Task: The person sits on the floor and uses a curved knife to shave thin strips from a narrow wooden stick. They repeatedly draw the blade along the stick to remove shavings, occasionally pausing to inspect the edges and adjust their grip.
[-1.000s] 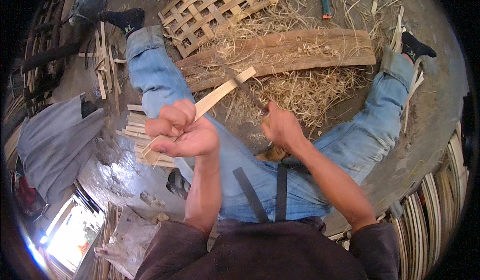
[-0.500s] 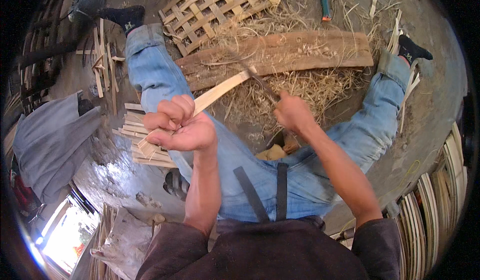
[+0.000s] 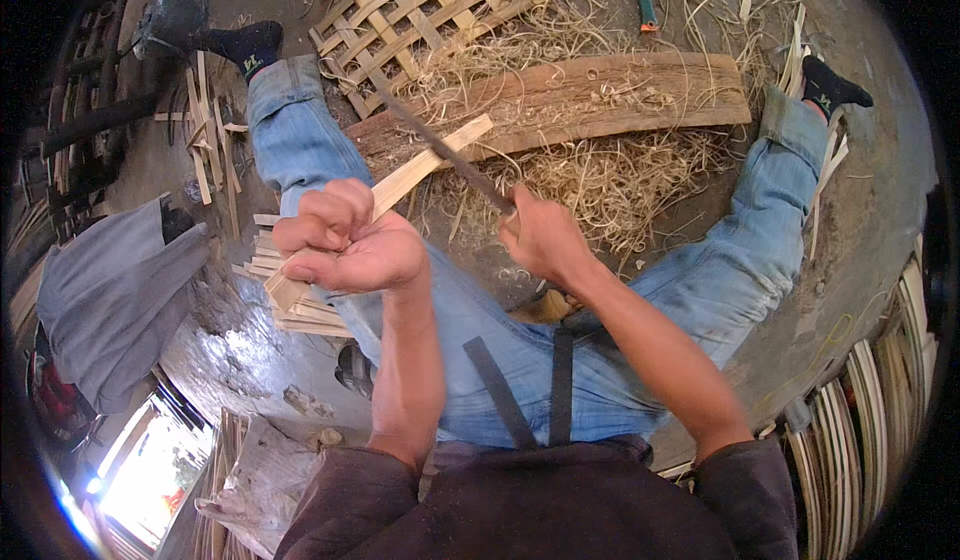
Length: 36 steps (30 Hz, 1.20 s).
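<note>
My left hand (image 3: 345, 242) is closed around a flat pale bamboo strip (image 3: 432, 159) that slants up to the right over my lap. My right hand (image 3: 543, 235) grips the handle of a long dark knife (image 3: 440, 146), whose blade reaches up to the left and crosses the upper end of the strip. I sit on the ground with my legs in blue jeans spread apart.
A long wooden plank (image 3: 590, 100) lies across between my legs amid bamboo shavings (image 3: 600, 175). A woven bamboo lattice (image 3: 420, 10) lies behind it. Cut bamboo strips (image 3: 295, 295) are stacked under my left hand. A grey cloth (image 3: 110, 290) lies left; bent strips (image 3: 880, 390) lie right.
My right hand rose from my lap and brought the knife up, laying its blade across the strip's upper end. My left hand kept hold of the strip.
</note>
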{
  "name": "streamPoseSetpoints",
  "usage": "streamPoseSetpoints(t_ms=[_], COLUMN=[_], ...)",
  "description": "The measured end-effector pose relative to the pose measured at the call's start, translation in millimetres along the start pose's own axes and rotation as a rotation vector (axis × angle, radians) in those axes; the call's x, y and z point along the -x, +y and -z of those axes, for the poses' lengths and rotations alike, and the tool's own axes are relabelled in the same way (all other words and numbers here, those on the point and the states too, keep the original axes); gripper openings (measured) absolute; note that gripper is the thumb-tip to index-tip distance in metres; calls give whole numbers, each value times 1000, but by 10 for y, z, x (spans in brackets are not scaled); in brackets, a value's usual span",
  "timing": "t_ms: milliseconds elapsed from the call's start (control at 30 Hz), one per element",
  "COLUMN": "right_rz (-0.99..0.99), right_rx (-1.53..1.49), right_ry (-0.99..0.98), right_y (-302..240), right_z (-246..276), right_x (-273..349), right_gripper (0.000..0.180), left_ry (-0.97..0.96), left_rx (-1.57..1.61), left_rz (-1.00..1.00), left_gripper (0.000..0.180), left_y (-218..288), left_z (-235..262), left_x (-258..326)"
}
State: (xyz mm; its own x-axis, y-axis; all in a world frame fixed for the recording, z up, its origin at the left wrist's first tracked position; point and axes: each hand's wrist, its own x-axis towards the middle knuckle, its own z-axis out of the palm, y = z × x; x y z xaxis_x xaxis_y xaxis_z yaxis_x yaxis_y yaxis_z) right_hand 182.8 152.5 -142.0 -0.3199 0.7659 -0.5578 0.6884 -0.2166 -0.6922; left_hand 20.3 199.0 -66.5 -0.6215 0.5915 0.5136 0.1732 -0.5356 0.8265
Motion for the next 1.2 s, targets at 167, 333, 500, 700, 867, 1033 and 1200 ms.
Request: streamPoseSetpoints(t_ms=[167, 333, 500, 700, 867, 1033, 1200], right_rz=[-15, -71, 53, 79, 47, 68, -44], right_rx=[-7, 48, 87, 4, -54, -74, -69], right_ry=[31, 7, -17, 134, 161, 116, 111], right_y=[161, 316, 264, 312, 215, 63, -49], right_z=[-21, 98, 201, 158, 62, 85, 178], right_x=[-166, -228, -88, -83, -5, 86, 73], right_gripper=[34, 36, 36, 37, 37, 42, 39], left_ry=[18, -15, -114, 6, -87, -126, -158], left_rx=[-8, 45, 175, 234, -64, -341, -494], left_rz=[-12, 17, 2, 51, -28, -138, -111], left_gripper=[47, 50, 54, 58, 45, 40, 46], left_y=[5, 13, -15, 31, 60, 52, 79], left_z=[8, -22, 42, -1, 117, 244, 404], left_x=[-78, -56, -36, -7, -29, -107, -199])
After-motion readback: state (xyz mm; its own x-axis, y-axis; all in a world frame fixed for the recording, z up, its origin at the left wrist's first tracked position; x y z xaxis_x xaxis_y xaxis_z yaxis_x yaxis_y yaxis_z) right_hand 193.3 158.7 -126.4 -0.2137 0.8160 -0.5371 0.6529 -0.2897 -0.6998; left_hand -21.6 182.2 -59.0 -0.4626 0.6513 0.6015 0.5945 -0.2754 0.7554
